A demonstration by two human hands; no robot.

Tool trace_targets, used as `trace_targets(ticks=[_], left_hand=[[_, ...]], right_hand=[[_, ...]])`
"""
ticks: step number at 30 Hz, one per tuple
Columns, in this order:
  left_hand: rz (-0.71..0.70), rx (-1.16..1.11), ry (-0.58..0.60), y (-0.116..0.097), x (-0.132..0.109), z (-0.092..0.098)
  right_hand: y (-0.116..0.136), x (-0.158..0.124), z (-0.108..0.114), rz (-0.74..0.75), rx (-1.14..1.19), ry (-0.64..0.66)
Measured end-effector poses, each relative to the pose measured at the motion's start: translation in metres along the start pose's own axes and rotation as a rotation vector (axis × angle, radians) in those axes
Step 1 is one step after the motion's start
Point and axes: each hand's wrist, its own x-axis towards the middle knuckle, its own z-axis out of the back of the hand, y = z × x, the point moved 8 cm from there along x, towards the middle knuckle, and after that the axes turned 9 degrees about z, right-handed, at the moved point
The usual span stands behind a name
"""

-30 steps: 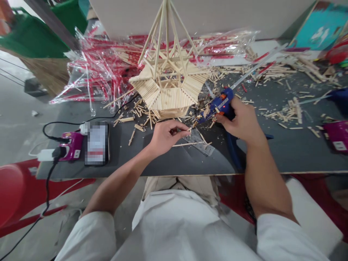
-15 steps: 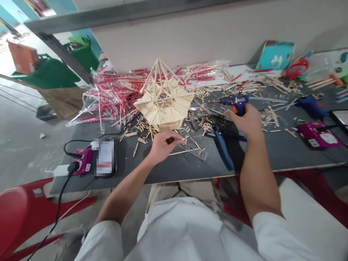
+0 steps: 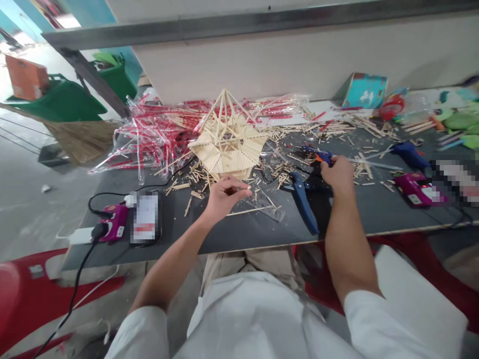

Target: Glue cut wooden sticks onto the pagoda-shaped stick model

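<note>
A hexagonal model of wooden sticks (image 3: 227, 144) with a pointed frame on top stands on the dark table (image 3: 239, 227). My left hand (image 3: 223, 196) hovers just in front of it, its fingertips pinched on a short wooden stick piece. My right hand (image 3: 338, 174) rests further right, closed round a blue hot glue gun (image 3: 317, 155) that lies low over the table. Blue-handled cutters (image 3: 301, 196) lie between my two hands. A clear ruler (image 3: 266, 204) and a long thin stick lie under my left hand.
Clear and red stick wrappers (image 3: 157, 132) pile up at the back left. Loose sticks litter the table. A phone (image 3: 145, 217) and a purple power strip (image 3: 113, 223) sit at the left, another purple strip (image 3: 412, 188) and glue gun (image 3: 410, 153) at the right. Red chair (image 3: 26, 294) at lower left.
My right hand has carried the glue gun away from the stick piece, to the right and down towards the table. My left hand keeps its pinch. The view has pulled back.
</note>
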Motion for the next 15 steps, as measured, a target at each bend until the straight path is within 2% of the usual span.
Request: trace_targets(ticks=[3, 6, 8, 10, 12, 15], left_hand=[[0.007, -0.021, -0.01, 0.001, 0.001, 0.001], [0.013, -0.024, -0.024, 0.001, 0.001, 0.001], [0.021, -0.025, -0.025, 0.0, 0.001, 0.001], [0.029, -0.023, -0.023, 0.0, 0.001, 0.0], [0.032, -0.02, -0.024, 0.001, 0.001, 0.001], [0.022, -0.019, -0.027, 0.001, 0.001, 0.003]], right_hand=[[0.009, -0.005, 0.011, 0.0, -0.026, -0.062], [0.049, -0.008, 0.028, 0.158, -0.022, -0.127], [0.091, -0.008, 0.025, 0.359, 0.007, -0.011], [0.126, -0.008, 0.012, 0.479, 0.01, 0.156], [0.153, -0.004, 0.0, 0.516, -0.006, 0.24], [0.175, 0.008, -0.02, 0.484, -0.072, 0.314]])
